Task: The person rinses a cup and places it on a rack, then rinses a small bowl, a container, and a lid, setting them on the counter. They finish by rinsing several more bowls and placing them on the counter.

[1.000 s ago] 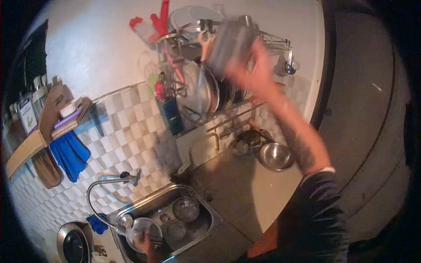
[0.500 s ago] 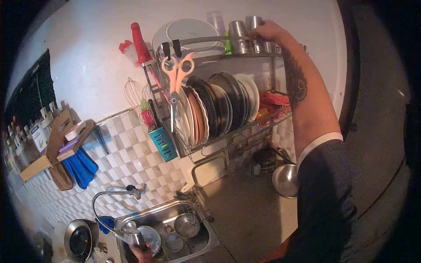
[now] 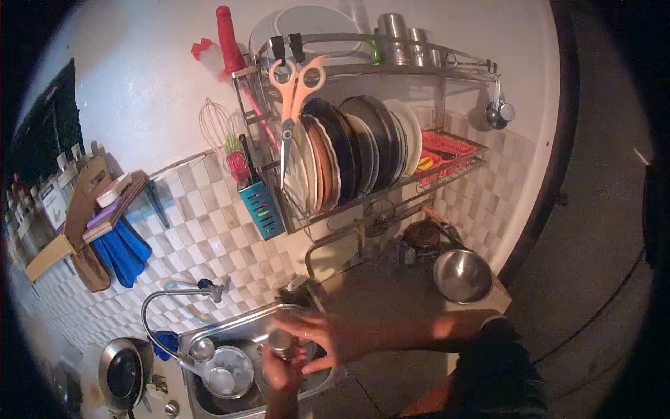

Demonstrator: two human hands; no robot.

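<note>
A small metal cup is upright in my left hand, whose fingers wrap round it above the sink. Coming in from the right, my right hand has its fingers spread beside the cup, the upper ones right at its rim. Below and to the left, a metal bowl lies in the basin. The gooseneck tap arches over the sink's left side.
A wall rack holds upright plates, with steel tumblers on its top shelf. Orange-handled scissors hang at its front. A steel bowl sits right on the counter; a pan stands left of the sink.
My right hand has come down from the steel tumblers on the top shelf to the sink. My left hand has moved right and up with the metal cup.
</note>
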